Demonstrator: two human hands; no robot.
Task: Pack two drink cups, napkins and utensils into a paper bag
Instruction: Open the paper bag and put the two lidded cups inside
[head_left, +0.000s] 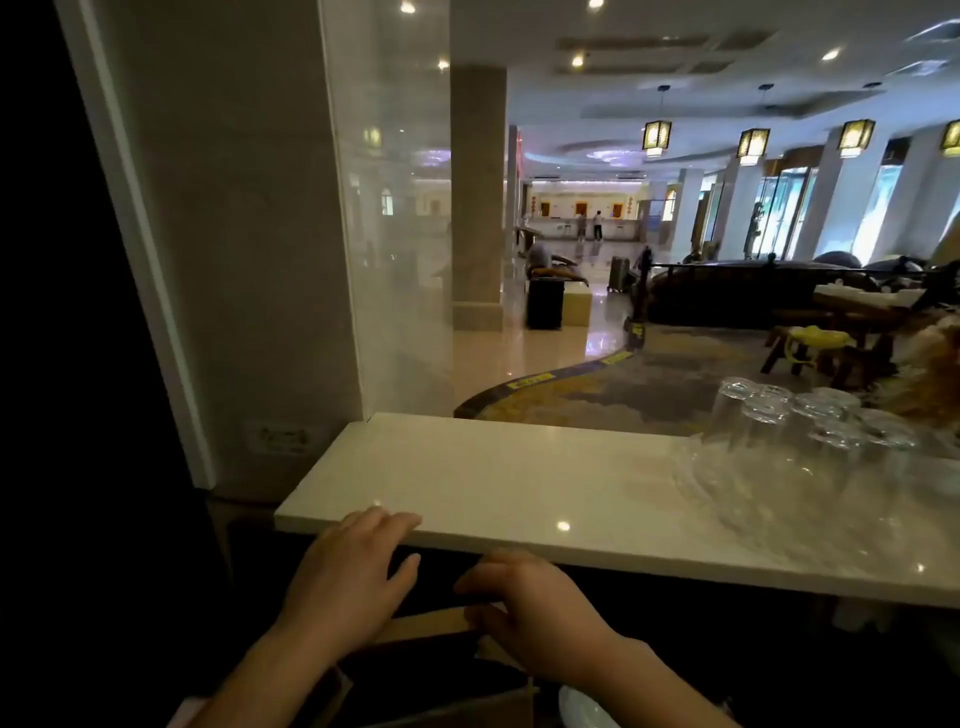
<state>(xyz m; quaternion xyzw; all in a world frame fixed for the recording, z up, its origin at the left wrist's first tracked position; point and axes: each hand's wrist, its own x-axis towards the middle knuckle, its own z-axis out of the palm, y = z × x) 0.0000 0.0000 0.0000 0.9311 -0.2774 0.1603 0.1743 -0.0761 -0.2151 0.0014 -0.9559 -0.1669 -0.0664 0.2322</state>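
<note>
The left hand (345, 574) lies flat with its fingers (387, 522) spread a little. The fingertips rest on the front edge of the white counter (519, 488), and the thumb points toward the other hand. It holds nothing.

The right hand (524, 597) sits lower, just under the counter edge. Its fingers are curled and close together, and they pinch the top edge of a brown paper bag (431, 621). The two hands are near each other but do not touch.

Only a thin brown strip of the bag shows between the hands. The rest of it is down in the dark under the counter and behind the arms, so its shape is hard to see. A bit of something round and white (582, 709) peeks out at the bottom edge, but I cannot tell what it is.

The counter is smooth and shiny like stone, with small bright spots from the lights. On its right side stands a bunch of clear glasses (810, 415), upside down and close together. They are well away from the hands.

A clear glass panel (389, 234) stands at the left end of the counter, next to a pale wall. Past the counter is a big hall with a shiny floor, a thick square pillar (478, 197), a swirly carpet (623, 389), and hanging lamps (657, 136). The far left is black and shows nothing.
</note>
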